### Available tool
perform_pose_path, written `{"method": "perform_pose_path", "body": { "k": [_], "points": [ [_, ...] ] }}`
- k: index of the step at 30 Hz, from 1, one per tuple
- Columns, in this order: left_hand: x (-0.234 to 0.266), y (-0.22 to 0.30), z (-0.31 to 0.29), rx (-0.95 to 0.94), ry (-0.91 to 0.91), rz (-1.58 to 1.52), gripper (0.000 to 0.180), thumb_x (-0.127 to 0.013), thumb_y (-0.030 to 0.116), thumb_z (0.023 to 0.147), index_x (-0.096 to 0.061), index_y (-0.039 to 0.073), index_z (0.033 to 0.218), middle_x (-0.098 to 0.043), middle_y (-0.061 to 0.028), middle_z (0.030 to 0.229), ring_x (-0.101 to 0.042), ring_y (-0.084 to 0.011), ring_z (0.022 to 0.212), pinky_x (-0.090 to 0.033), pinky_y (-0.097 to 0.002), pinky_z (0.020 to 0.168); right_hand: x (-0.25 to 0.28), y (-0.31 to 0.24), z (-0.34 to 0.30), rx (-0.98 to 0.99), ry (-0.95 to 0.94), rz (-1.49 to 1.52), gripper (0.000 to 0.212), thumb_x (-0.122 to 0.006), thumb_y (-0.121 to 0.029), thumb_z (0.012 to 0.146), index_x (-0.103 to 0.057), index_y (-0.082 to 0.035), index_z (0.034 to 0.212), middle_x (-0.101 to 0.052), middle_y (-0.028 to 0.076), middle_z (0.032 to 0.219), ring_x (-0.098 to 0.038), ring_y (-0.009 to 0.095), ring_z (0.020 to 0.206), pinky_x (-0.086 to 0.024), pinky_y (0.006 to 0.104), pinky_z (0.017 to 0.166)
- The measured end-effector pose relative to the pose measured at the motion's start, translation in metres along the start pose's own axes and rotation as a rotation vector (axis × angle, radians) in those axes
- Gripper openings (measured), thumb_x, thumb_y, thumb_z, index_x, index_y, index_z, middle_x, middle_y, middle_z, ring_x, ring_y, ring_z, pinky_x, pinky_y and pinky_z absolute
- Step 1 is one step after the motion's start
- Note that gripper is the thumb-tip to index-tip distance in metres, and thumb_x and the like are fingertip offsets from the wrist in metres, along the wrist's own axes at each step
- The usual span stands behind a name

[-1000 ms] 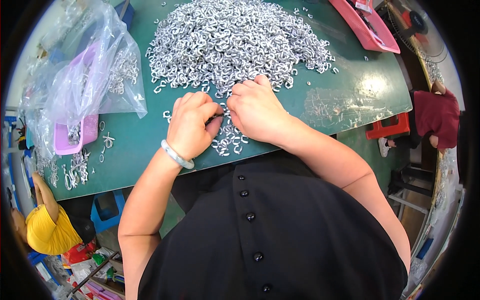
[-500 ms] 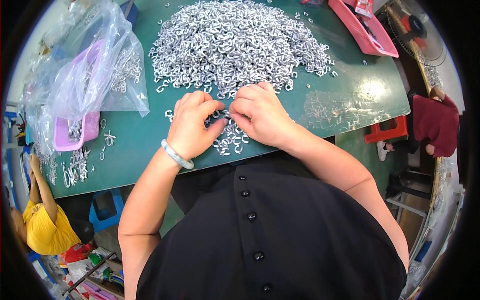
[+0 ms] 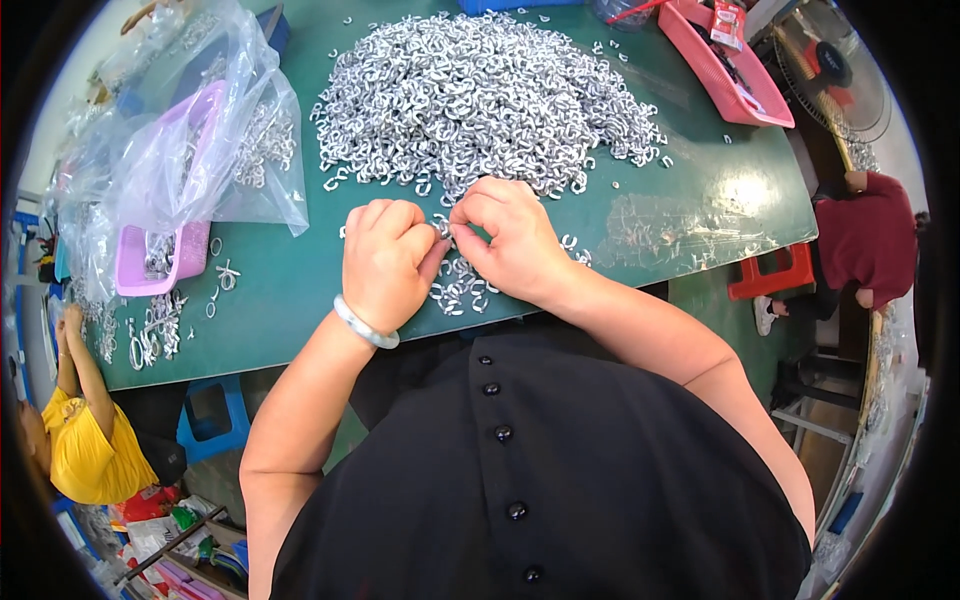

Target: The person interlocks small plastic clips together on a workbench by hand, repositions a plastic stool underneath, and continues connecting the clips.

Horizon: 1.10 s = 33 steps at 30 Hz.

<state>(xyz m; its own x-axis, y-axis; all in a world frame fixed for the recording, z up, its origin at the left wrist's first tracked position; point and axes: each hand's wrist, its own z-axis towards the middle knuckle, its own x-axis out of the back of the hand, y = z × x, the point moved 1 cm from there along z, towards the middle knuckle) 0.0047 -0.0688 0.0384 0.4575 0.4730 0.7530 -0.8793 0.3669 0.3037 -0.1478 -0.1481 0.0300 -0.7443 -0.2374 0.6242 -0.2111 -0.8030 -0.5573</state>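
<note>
Head view: my left hand (image 3: 385, 265) and my right hand (image 3: 510, 240) are brought together at the near edge of the green tabletop (image 3: 700, 200), fingertips meeting over a small silver metal link (image 3: 443, 232) that both hands pinch between them; the fingers are curled closed, and the exact grip on the piece is partly hidden by my knuckles. A pale bangle (image 3: 364, 325) sits on my left wrist. Just below and between my hands lies a small scatter of the same silver links (image 3: 458, 290), resting on the tabletop close to my body. Directly beyond my hands rises the large heap of silver links (image 3: 470, 95), its near fringe just beside my fingertips. To my left on the tabletop, a clear plastic bag (image 3: 190, 150) is draped over a pink tray (image 3: 150, 265) that holds more metal pieces; further loose pieces (image 3: 150, 335) lie near the tabletop's left corner. At the far right edge stands a pink basket (image 3: 730, 65), well apart from my hands. A glossy patch of clear film (image 3: 660, 225) reflects light to the right of my right forearm. Off the tabletop, a person in a yellow shirt (image 3: 85, 450) is at lower left and a person in a dark red shirt (image 3: 865, 240) at right. A blue stool (image 3: 210, 420) stands below the tabletop's near edge.
</note>
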Motion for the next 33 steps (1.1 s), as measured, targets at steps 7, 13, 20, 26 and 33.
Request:
{"method": "perform_pose_path", "body": {
  "k": [7,13,20,26,33],
  "points": [
    [0.001,-0.002,-0.009,0.031,0.019,-0.014,0.017,-0.076,0.008,0.063,-0.062,0.008,0.071,-0.055,-0.0028,0.080,-0.053,-0.0243,0.078,-0.039,-0.0373,0.070,0.004,0.000,0.005,-0.069,-0.236,0.030,0.004,-0.065,-0.005,0.074,-0.061,-0.004,0.076,-0.059,0.008,0.078,-0.058,0.026,0.069,-0.045,0.0373,0.061],
    [0.005,0.001,-0.006,-0.055,0.012,0.055,0.020,-0.078,0.009,0.061,-0.066,0.008,0.076,-0.056,-0.0030,0.081,-0.054,-0.0242,0.077,-0.039,-0.0371,0.071,-0.001,0.000,0.003,-0.257,-0.142,0.251,0.004,-0.065,-0.004,0.079,-0.064,-0.002,0.082,-0.059,0.005,0.078,-0.059,0.015,0.067,-0.048,0.0285,0.061],
    [0.014,-0.003,-0.005,0.103,-0.060,-0.153,0.015,-0.078,0.010,0.066,-0.066,0.008,0.075,-0.057,-0.0037,0.079,-0.055,-0.0236,0.077,-0.039,-0.0355,0.072,0.001,0.002,0.003,-0.581,-0.221,0.521,0.006,-0.065,-0.005,0.085,-0.066,0.000,0.087,-0.059,0.000,0.081,-0.053,0.005,0.070,-0.046,0.0225,0.061],
    [0.010,-0.009,-0.004,0.312,-0.114,-0.364,0.010,-0.074,0.005,0.073,-0.068,0.001,0.080,-0.058,-0.0069,0.078,-0.057,-0.0201,0.077,-0.045,-0.0305,0.070,-0.002,0.003,0.001,-0.450,-0.162,0.549,0.003,-0.064,-0.003,0.085,-0.065,0.000,0.086,-0.059,0.000,0.083,-0.053,0.004,0.071,-0.044,0.0218,0.061],
    [0.007,0.000,-0.003,0.424,0.074,-0.428,0.012,-0.074,0.002,0.068,-0.067,0.004,0.078,-0.059,-0.0063,0.077,-0.057,-0.0240,0.076,-0.045,-0.0339,0.069,0.004,-0.005,0.003,-0.301,-0.104,0.522,0.006,-0.065,-0.002,0.083,-0.066,0.000,0.088,-0.062,0.008,0.081,-0.061,0.014,0.070,-0.048,0.0267,0.061]
  ]
}}
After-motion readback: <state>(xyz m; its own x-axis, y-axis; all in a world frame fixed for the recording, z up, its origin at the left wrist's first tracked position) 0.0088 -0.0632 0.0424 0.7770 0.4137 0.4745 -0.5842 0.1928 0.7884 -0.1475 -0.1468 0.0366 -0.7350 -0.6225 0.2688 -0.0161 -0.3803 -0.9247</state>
